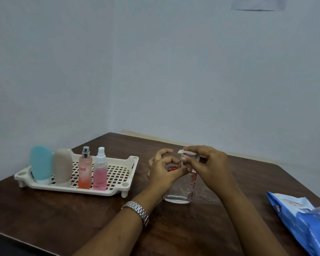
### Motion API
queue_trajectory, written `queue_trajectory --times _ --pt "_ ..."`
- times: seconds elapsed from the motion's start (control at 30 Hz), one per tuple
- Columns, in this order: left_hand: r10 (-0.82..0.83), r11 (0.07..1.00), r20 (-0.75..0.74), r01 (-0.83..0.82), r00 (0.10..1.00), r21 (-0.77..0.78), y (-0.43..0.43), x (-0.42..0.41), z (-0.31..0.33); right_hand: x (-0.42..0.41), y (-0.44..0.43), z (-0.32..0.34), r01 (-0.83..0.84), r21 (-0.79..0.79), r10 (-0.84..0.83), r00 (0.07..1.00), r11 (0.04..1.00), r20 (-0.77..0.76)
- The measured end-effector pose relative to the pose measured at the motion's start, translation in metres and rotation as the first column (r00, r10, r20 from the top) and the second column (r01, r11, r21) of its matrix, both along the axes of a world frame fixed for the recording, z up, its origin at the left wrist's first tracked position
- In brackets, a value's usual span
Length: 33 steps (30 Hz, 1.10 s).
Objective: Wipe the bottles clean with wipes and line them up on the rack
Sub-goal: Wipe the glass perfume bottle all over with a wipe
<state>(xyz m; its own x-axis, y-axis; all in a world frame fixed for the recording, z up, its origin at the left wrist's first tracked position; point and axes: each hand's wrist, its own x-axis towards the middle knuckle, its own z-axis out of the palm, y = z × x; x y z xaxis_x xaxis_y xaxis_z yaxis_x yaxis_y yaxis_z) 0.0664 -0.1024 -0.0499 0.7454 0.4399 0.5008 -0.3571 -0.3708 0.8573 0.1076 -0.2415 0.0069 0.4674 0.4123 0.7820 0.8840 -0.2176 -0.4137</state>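
Observation:
A clear glass bottle with red trim stands upright on the table, right of the rack. My left hand grips its upper body. My right hand presses a small white wipe onto the bottle's top. The cream slotted rack at the left holds a teal bottle, a beige bottle, an orange spray bottle and a pink spray bottle, standing in a row along its front.
A blue wipes pack lies at the table's right edge, its flap lifted. The dark wooden table sits in a corner of pale walls. A metal watch is on my left wrist.

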Motion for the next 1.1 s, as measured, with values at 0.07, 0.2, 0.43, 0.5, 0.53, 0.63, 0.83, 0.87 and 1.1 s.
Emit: queue_trajectory --times 0.07,0.2,0.43,0.5,0.53,0.63,0.83,0.87,1.1 --pt "-0.011 1.0 0.005 0.011 1.0 -0.009 0.0 0.0 -0.001 0.0 0.0 -0.003 -0.018 -0.026 0.018 1.0 0.999 -0.003" --pt "-0.013 0.999 0.023 0.014 1.0 -0.03 -0.001 0.002 -0.003 -0.002 -0.002 -0.003 -0.044 -0.008 0.044 0.997 0.999 0.06" --pt "0.021 0.998 0.047 -0.018 0.999 -0.059 -0.004 0.001 -0.005 0.002 -0.007 -0.005 -0.025 0.015 0.025 1.0 1.0 -0.008" --pt "0.034 0.998 0.043 -0.031 0.998 -0.06 -0.005 0.001 -0.004 0.001 -0.005 -0.008 -0.034 -0.002 0.034 0.999 0.999 -0.034" --pt "0.042 0.998 0.042 -0.04 0.998 -0.057 -0.005 0.001 -0.004 0.0 -0.004 -0.009 -0.039 0.002 0.039 0.999 0.999 -0.037" --pt "0.051 0.997 0.037 -0.049 0.998 -0.059 -0.005 0.001 -0.005 -0.003 -0.004 -0.007 -0.079 0.07 0.084 0.993 0.994 -0.083" --pt "0.039 0.998 0.004 -0.038 0.999 -0.048 -0.006 -0.004 -0.004 -0.004 -0.005 -0.007 -0.111 0.14 0.135 0.976 0.984 -0.172" --pt "0.039 0.998 0.001 -0.038 0.999 -0.051 -0.006 -0.005 -0.003 -0.005 -0.004 -0.008 -0.12 0.138 0.144 0.974 0.983 -0.175" --pt "0.056 0.997 0.016 -0.054 0.998 -0.063 -0.008 -0.003 -0.003 -0.002 -0.008 -0.005 -0.213 0.141 0.24 0.945 0.967 -0.22"
